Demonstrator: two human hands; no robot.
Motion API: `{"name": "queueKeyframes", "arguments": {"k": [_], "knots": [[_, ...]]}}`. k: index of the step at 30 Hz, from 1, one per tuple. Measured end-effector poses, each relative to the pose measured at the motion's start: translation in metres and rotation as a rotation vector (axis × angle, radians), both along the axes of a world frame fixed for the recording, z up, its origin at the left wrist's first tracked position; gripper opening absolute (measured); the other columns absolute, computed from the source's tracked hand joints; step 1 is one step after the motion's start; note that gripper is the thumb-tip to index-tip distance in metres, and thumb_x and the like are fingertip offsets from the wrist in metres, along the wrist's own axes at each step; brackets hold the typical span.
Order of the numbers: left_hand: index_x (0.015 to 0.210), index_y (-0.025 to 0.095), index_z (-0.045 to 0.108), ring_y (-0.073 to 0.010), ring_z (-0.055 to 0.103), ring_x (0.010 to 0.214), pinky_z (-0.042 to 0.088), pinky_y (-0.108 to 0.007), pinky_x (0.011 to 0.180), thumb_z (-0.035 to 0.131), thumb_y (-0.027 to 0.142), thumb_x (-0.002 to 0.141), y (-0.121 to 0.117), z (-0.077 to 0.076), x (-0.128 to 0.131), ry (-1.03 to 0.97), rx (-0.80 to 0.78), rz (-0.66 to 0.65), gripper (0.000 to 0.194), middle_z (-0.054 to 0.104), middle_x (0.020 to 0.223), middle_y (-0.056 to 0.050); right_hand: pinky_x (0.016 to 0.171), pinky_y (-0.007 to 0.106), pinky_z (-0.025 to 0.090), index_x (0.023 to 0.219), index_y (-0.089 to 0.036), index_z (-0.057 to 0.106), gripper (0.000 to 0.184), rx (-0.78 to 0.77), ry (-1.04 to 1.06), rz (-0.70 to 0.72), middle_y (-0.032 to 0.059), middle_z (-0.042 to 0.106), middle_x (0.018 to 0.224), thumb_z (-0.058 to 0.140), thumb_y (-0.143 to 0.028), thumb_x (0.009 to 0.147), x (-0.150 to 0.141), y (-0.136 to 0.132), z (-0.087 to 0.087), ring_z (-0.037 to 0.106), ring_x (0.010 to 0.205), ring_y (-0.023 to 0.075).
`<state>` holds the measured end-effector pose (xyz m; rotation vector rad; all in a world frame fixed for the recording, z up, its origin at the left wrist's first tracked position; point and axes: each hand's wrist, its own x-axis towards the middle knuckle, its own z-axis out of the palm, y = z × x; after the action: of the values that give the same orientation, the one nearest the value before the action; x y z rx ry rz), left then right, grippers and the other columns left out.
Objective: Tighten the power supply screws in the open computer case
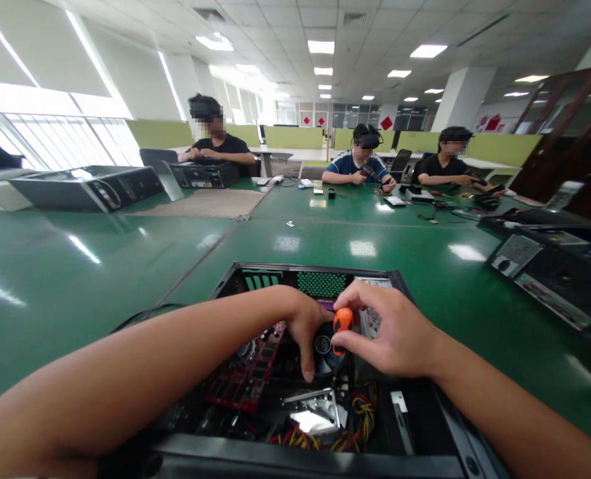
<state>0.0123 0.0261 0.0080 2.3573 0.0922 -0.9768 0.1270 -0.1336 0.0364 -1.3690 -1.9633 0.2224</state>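
Head view: the right hand (398,329) is clamped on an orange-and-black screwdriver (343,324), with the thumb across the near side of the handle and the forefinger curled over its far side. The handle's long axis runs close to upright, rounded butt end up, and the working end points down into the open case (305,459); the shaft and tip cannot be made out. The screwdriver lies at the fingertips, well out from the palm, above the right part of the fan (323,344).

The left hand (306,322) reaches into the case from the left, just beside the screwdriver, thumb hanging down by the fan and apart from the fingers. Its fingertips are partly hidden, so I cannot tell whether they grip anything.

A round label sits on the fan's hub, its print too small to read. Left of the fan, a red card (248,372) leans at a slant; nearer the front rim lie a silver bracket (320,407) and coloured cables (366,414). The case stands on a green table (126,266), with three people seated at its far side.
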Motion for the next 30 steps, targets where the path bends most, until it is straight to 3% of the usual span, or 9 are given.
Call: {"name": "queueKeyframes", "arguments": {"k": [5,9,14,18,23,30], "knots": [[0.094,0.022,0.066,-0.0276,0.055,0.105,0.040,-0.034,0.096,0.079,0.036,0.039,0.0024,-0.0030,0.0009,0.009,-0.020,-0.019,0.059,0.068,0.097,0.003,0.050,0.024,0.039,0.086,-0.021,0.052,0.034,-0.018,0.008,-0.017,-0.0021,0.059,0.070,0.070,-0.044,0.069,-0.0003,0.0024,-0.0034,0.049,0.055,0.0105],[0.101,0.023,0.064,-0.0261,0.053,0.110,0.038,-0.031,0.098,0.078,0.036,0.043,-0.0003,-0.0013,0.0003,-0.005,-0.040,-0.034,0.062,0.065,0.108,0.003,0.068,0.029,0.045,0.101,-0.021,0.054,0.025,-0.005,0.004,0.024,0.0023,0.065,0.087,0.061,-0.027,0.078,-0.0009,0.0006,0.0005,0.058,0.074,0.0148],[0.112,0.023,0.059,-0.0269,0.049,0.116,0.034,-0.031,0.101,0.079,0.035,0.041,-0.0040,0.0028,-0.0011,-0.021,-0.014,-0.012,0.074,0.061,0.117,0.002,0.086,0.033,0.044,0.115,-0.023,0.053,0.037,0.022,0.007,0.096,0.0033,0.065,0.106,0.053,-0.013,0.079,0.0006,-0.0009,0.0045,0.059,0.097,0.0173],[0.120,0.021,0.053,-0.0295,0.049,0.117,0.035,-0.034,0.101,0.079,0.041,0.037,-0.0033,0.0031,-0.0015,0.003,0.048,0.030,0.090,0.058,0.122,-0.001,0.083,0.034,0.045,0.114,-0.023,0.051,0.032,0.105,0.050,-0.032,0.0041,0.062,0.107,0.049,-0.016,0.083,0.0036,-0.0008,0.0002,0.058,0.095,0.0181],[0.134,0.014,0.038,-0.0363,0.043,0.121,0.034,-0.041,0.102,0.080,0.041,0.028,0.0001,0.0012,-0.0001,0.025,0.211,0.101,0.117,0.045,0.136,-0.014,0.079,0.035,0.044,0.113,-0.022,0.049,0.028,0.190,0.096,-0.257,0.0057,0.059,0.103,0.043,-0.018,0.086,0.0056,0.0009,-0.0038,0.055,0.090,0.0192],[0.131,0.018,0.041,-0.0343,0.042,0.122,0.032,-0.040,0.102,0.079,0.042,0.030,-0.0027,0.0038,0.0003,0.050,0.278,0.086,0.110,0.048,0.133,-0.011,0.078,0.033,0.043,0.111,-0.023,0.050,0.029,0.142,0.052,-0.275,0.0038,0.060,0.098,0.045,-0.015,0.084,0.0041,0.0031,-0.0024,0.056,0.087,0.0186]]}}
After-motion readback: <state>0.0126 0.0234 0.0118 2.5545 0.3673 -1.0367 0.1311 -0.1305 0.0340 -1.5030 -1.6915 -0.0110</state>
